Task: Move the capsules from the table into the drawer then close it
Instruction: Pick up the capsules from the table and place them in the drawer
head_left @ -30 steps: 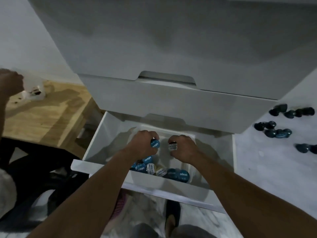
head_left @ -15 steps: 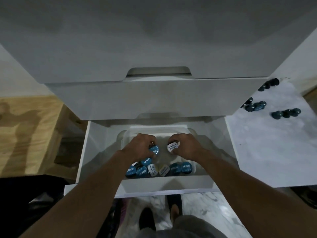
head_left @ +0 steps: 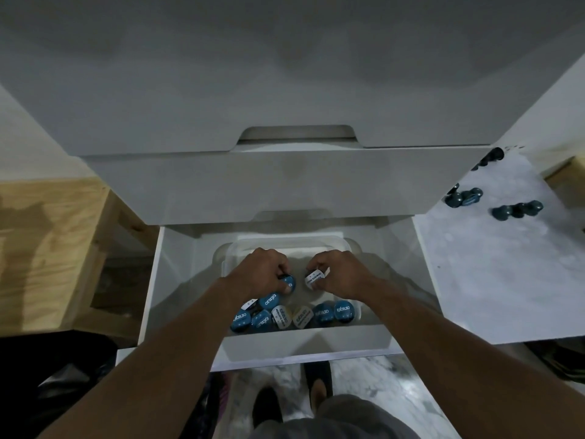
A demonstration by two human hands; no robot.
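Note:
The white bottom drawer (head_left: 152, 293) stands pulled out, with a clear plastic tub (head_left: 348, 245) inside it. Both my hands are lowered into the tub. My left hand (head_left: 259, 274) is closed around a blue-lidded capsule (head_left: 288, 282). My right hand (head_left: 342, 274) is closed around a white-lidded capsule (head_left: 313, 277). Several capsules (head_left: 294, 315) with blue and white lids lie in a row along the tub's near wall. More dark teal capsules (head_left: 516, 210) lie on the white marbled table (head_left: 493, 280) at the right.
Above the open drawer sit a shut drawer front (head_left: 285, 182) and a taller one with a cut-out handle (head_left: 297, 134). A wooden table (head_left: 47, 248) stands at the left. My feet (head_left: 316, 381) are on the marbled floor below the drawer.
The view has swung to face the drawers squarely. Both hands have sunk slightly deeper into the tub, each still holding its capsule.

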